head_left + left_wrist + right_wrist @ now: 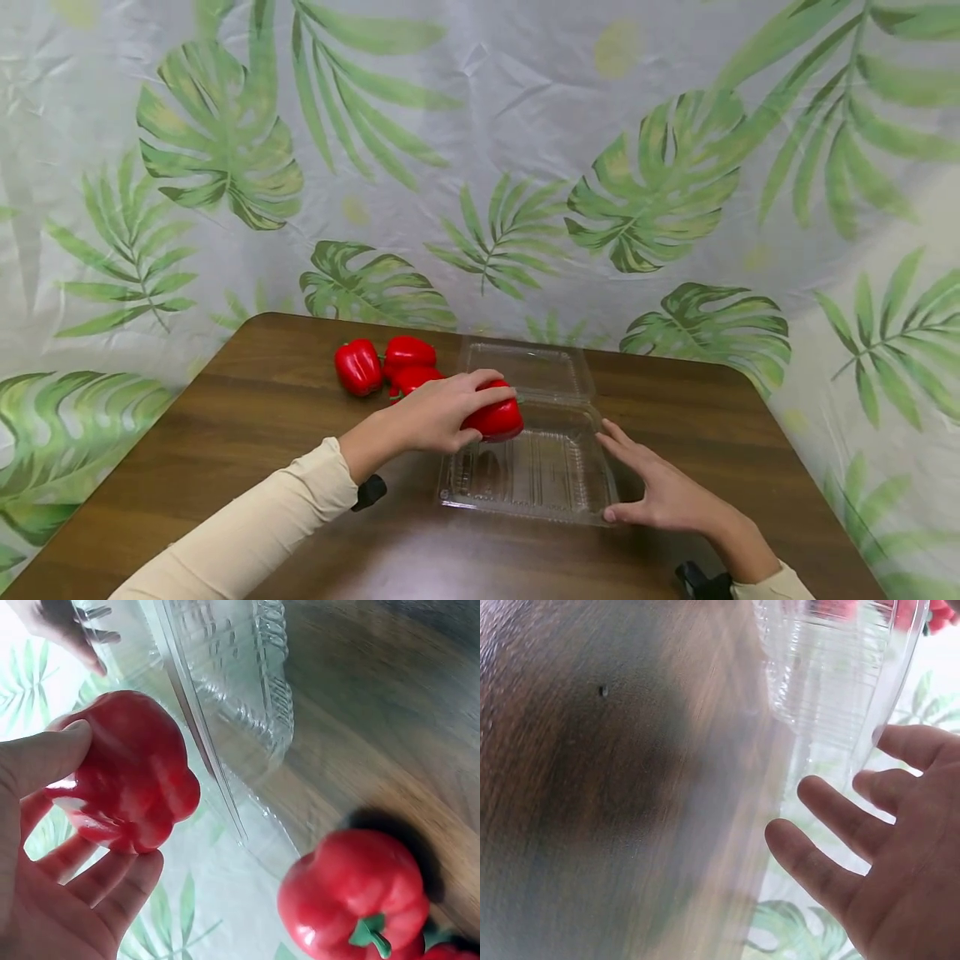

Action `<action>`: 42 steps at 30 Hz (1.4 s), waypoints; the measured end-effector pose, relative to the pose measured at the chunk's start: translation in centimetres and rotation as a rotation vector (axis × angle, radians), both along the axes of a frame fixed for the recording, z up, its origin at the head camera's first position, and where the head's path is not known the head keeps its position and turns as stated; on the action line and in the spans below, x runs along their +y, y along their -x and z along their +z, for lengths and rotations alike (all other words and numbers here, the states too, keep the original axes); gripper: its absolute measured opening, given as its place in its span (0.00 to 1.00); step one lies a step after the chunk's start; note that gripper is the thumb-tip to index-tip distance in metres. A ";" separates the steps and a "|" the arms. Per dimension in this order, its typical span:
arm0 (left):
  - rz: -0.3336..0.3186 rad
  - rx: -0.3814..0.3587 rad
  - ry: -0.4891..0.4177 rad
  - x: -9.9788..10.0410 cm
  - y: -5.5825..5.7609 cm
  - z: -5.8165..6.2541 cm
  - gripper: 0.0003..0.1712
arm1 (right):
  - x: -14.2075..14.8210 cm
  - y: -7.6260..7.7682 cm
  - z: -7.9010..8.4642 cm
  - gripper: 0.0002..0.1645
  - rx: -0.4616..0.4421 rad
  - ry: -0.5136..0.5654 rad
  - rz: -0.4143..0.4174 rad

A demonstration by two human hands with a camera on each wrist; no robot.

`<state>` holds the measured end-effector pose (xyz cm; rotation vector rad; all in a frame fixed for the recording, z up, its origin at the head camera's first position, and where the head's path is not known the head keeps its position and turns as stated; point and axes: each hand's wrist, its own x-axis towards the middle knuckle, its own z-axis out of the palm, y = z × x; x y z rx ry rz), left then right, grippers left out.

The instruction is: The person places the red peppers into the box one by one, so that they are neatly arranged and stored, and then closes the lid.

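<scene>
My left hand (442, 410) grips a shiny red bell pepper (497, 415) above the left part of an open clear plastic clamshell container (540, 475). In the left wrist view the thumb and fingers wrap round that bell pepper (135, 772), whose lobed end points away from the palm. The container's lid (525, 367) lies folded back toward the far table edge. At the container's right side is my right hand (667, 492), fingers spread and fairly straight. Its fingertips touch or almost touch the rim, as the right wrist view of the hand (885, 832) shows.
Left of the container, more red bell peppers (358, 367) lie grouped on the brown wooden table (285, 433); the left hand partly hides one. A leaf-patterned cloth (510, 167) hangs behind the table's far edge. Dark wrist straps (369, 493) show at both wrists.
</scene>
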<state>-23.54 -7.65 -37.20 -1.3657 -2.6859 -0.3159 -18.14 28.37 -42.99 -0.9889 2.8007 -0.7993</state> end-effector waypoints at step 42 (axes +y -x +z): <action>0.013 -0.052 0.074 4.5 0.9 -2.7 0.38 | -0.1 0.4 0.2 0.55 -0.042 -0.054 -0.019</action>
